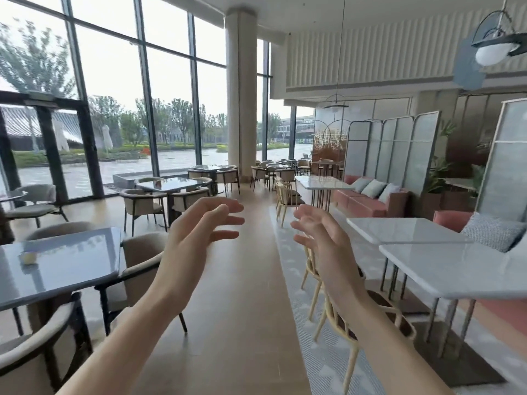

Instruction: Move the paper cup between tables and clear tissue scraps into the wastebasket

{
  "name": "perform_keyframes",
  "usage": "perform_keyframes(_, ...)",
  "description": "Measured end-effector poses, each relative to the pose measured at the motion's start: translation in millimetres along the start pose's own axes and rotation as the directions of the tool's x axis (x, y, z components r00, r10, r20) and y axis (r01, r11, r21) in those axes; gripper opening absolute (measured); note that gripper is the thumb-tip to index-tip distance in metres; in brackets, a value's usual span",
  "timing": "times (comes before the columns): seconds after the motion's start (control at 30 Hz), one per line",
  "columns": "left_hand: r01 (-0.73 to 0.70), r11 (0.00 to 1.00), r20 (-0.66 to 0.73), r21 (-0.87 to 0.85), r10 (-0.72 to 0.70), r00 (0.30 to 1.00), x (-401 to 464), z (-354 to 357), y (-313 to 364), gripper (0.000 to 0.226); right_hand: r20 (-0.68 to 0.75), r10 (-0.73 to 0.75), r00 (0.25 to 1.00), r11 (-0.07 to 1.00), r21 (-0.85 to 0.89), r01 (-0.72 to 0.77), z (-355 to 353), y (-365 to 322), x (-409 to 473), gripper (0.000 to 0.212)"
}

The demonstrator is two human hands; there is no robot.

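A small pale paper cup [28, 257] stands on the glossy blue-grey table [74, 269] at the left. My left hand [199, 226] and my right hand [319, 229] are raised in front of me over the aisle, palms facing each other, fingers spread and relaxed. Neither hand holds anything, and both are well to the right of the cup. No tissue scraps or wastebasket show in this view.
Upholstered armchairs [139, 260] ring the left table. White marble tables [445, 266] with light wooden chairs [339, 323] stand at the right, beside pink sofas [368, 201]. A wood-floored aisle [236, 309] runs ahead toward a pillar [241, 95] and more tables.
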State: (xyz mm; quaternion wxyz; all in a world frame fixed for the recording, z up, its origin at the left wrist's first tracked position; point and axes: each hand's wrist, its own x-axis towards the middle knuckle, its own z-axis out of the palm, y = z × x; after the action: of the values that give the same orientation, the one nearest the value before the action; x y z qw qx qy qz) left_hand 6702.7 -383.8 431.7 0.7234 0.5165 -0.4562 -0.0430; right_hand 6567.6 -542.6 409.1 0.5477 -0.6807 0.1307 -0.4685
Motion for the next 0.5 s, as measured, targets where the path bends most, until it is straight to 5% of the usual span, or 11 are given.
perform_keyframes(0.5,0.011,0.990,0.058,-0.143,-0.003,0.998,364,-22,-244,0.029,-0.119,-0.007,0.993,1.000,-0.027,0.004,90,173,369,0.047)
